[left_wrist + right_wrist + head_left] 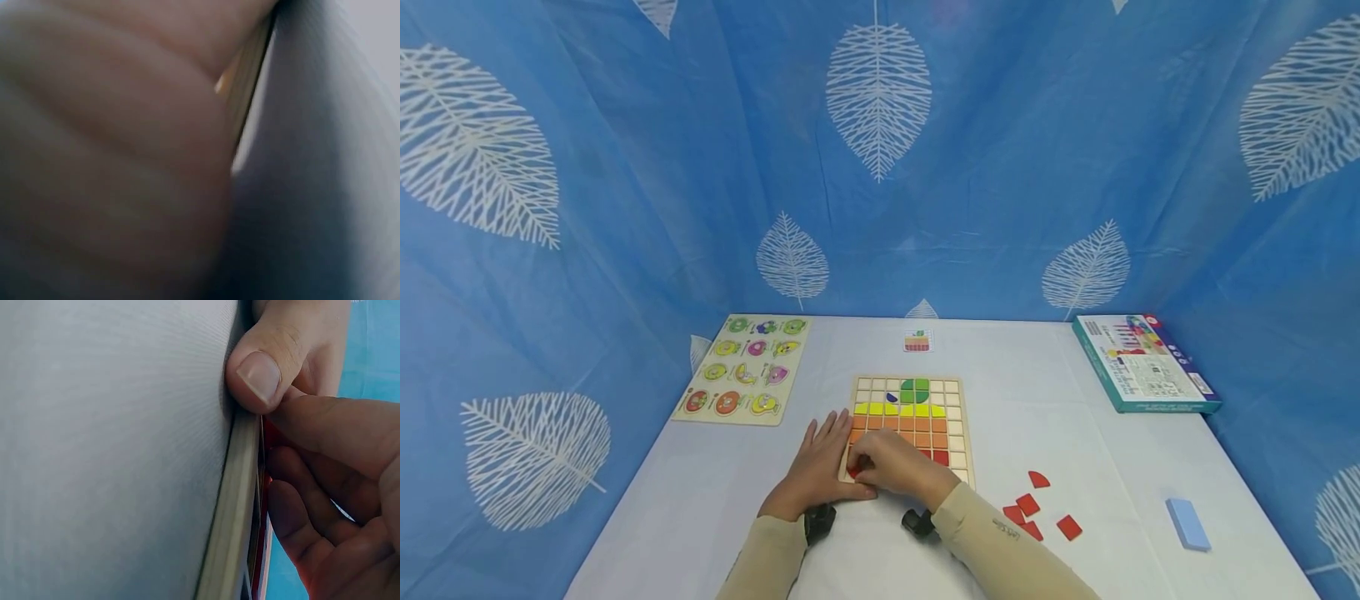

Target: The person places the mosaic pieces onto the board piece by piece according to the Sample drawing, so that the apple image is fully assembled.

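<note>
Board (pixel 957 417) mostly filled; right hand (pixel 891 468) pinches a red tile (pixel 854 471), left hand (pixel 817 467) flat, four tiles (pixel 1028 505) left.

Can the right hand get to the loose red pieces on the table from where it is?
Probably yes: the loose red pieces lie in the open beside the right hand, nothing between them.

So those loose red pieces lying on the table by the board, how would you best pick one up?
Probably from straight above, pinching two opposite edges of a red piece between thumb and fingertip. Each lies flat and thin on the white table, so there is no upper part to grasp. The outermost one sits apart from the others, leaving room for fingers on both sides.
</note>
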A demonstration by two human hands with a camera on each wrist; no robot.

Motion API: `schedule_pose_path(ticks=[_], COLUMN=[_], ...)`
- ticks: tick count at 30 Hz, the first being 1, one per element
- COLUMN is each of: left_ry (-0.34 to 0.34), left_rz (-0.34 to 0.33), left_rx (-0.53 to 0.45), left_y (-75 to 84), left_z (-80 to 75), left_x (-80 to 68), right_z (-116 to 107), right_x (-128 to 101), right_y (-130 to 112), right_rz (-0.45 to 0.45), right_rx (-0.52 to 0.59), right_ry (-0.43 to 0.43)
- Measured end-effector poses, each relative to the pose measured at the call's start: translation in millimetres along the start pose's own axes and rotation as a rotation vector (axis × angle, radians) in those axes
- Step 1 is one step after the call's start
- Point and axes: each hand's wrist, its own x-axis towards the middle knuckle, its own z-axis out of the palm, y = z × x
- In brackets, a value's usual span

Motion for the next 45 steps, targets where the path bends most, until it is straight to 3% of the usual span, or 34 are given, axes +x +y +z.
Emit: schedule_pose_path(ticks=[20, 26, 30, 34, 39, 45], left_ry=[-0.004, -0.008, -0.003, -0.003, 0.003, -0.002], left_rz=[-0.006, -0.012, -0.030, -0.044, -0.047, -0.043], left_rx=[0.007, 0.019, 0.023, 0.015, 0.020, 0.016], left_y=[1.6, 2.4, 3.9, 5.8, 5.6, 6.7], left_z=[1.2, 3.2, 2.9, 2.8, 2.1, 0.0], left_x=[-0.6, 1.4, 1.1, 0.0, -0.4, 0.9], right_z=[-3, -24, -39, -50, -47, -26], right_x=[-2, -19, -35, -51, -56, -36], right_y=[-1, 4, 15, 24, 23, 4], right_rz=[0.031, 0.113, 0.187, 0.203, 0.157, 0.032], right_rx=[0.040, 0.066, 0.037, 0.033, 0.015, -0.042], right_ry=[0.013, 0.037, 0.090, 0.152, 0.154, 0.087])
